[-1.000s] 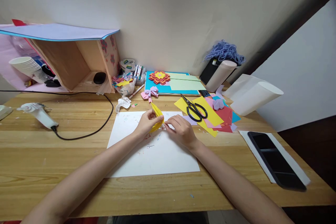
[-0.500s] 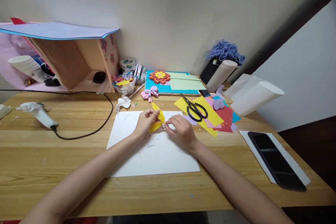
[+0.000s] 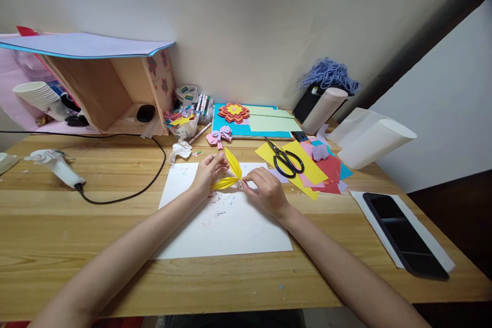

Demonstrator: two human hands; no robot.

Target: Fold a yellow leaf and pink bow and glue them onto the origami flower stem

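Yellow pleated paper (image 3: 234,164), pinched at its right end by the right hand (image 3: 267,189); 2 lobes (image 3: 225,183) extend leftward, left hand (image 3: 205,175) adjacent, grip unclear.

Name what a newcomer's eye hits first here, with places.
First, the bright yellow pleated paper, two lobes fanning leftward from the fingertips of the right grip, above the white sheet. Next, the layered red, orange and yellow paper flower at the back, on the left part of the blue sheet. Then the black-handled scissors on yellow paper, right of centre.
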